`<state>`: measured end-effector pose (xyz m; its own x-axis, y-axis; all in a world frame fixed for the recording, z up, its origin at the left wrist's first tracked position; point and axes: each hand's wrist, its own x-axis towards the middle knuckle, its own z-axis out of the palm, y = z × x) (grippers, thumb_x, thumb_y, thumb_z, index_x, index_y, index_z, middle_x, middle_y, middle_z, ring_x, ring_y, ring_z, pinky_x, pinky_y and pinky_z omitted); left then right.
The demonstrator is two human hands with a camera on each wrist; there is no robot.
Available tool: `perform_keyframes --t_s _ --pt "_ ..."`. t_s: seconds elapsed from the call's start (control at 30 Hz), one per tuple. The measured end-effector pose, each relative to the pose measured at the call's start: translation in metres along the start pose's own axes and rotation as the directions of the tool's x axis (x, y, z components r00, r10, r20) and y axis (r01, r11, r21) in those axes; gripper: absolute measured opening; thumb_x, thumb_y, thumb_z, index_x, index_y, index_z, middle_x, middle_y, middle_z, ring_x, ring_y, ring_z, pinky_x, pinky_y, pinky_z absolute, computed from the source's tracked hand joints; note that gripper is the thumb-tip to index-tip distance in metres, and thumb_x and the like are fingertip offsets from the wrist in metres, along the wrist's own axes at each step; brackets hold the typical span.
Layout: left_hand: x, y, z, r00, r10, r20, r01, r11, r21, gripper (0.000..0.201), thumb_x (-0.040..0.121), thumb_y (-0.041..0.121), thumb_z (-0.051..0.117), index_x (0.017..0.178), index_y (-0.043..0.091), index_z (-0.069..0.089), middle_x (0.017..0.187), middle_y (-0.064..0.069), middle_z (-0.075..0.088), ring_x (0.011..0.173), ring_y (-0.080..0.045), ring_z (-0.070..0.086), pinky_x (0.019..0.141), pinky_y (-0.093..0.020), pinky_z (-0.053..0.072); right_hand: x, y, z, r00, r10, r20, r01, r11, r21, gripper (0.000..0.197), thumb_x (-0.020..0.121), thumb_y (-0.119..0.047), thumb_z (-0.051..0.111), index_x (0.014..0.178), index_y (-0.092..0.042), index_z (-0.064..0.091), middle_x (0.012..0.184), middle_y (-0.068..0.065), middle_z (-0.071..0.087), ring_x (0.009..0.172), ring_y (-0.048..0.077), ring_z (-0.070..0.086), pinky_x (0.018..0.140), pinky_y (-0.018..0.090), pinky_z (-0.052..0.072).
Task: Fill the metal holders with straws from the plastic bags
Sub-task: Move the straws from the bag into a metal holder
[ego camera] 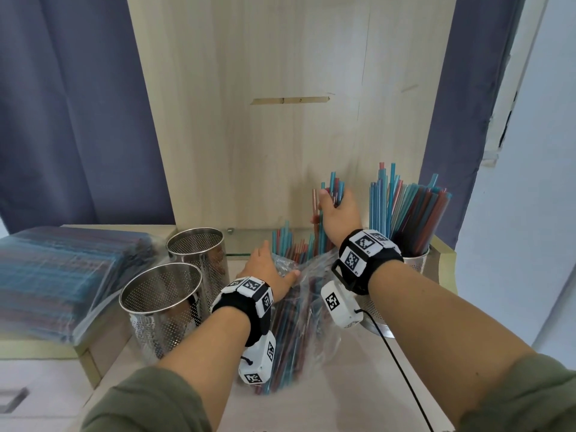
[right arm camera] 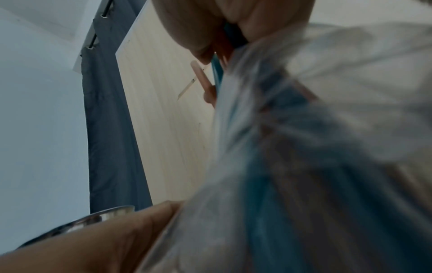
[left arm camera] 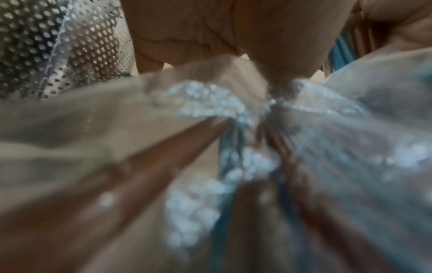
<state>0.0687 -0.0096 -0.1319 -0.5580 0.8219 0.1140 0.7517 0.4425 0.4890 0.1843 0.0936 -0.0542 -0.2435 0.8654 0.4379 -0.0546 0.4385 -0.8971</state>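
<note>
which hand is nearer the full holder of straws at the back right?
Right. The right hand grips a bunch of straws just left of the full holder; the left hand holds the plastic bag further left and nearer the person.

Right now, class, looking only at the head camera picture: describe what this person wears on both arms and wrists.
Both arms have olive-green sleeves pushed up, forearms bare. The left hand and right hand are bare. Each wrist carries a black band with white square tiles printed with black-and-white coded markers, plus a white camera box below. A black cable trails from the right one.
</note>
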Motion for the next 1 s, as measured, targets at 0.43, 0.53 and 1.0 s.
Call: perform_keyframes --t_s 0.43,0.53,1.0 --pt "-0.002 0.0 0.001 1.0 0.014 -0.015 -0.014 1.0 -0.01 0.106 0.082 0.059 0.061 0.153 0.011 -0.001 0.159 -0.01 0.015 0.143 -0.028 0.025 0.114 -0.042 0.031 0.0 -0.011 -0.002 0.991 0.016 0.135 -0.026 0.997 0.07 0.011 0.097 -0.013 0.055 0.108 -0.01 0.052 0.075 0.003 0.06 0.055 0.013 0.058 0.059 0.033 0.055" --pt "-0.001 0.0 0.001 1.0 0.013 -0.015 -0.013 1.0 -0.009 0.106 0.082 0.058 0.061 0.153 0.011 -0.002 0.159 -0.01 0.015 0.143 -0.028 0.025 0.114 -0.043 0.031 0.007 -0.037 -0.009 0.995 -0.103 -0.01 0.103 0.981 0.167 0.01 0.099 -0.013 0.052 0.108 -0.012 0.049 0.075 0.002 0.054 0.052 0.011 0.051 0.052 0.027 0.049" --pt "0.026 0.035 -0.029 0.98 -0.183 -0.081 0.175 0.98 -0.092 0.068 0.077 0.065 0.062 0.098 0.001 0.056 0.097 -0.014 0.065 0.094 -0.035 0.062 0.077 -0.036 0.05 -0.038 -0.124 -0.087 0.912 -0.378 -0.161 0.408 0.789 0.459 0.01 0.098 -0.009 0.052 0.105 -0.015 0.047 0.071 0.002 0.052 0.056 0.017 0.053 0.061 0.034 0.05"
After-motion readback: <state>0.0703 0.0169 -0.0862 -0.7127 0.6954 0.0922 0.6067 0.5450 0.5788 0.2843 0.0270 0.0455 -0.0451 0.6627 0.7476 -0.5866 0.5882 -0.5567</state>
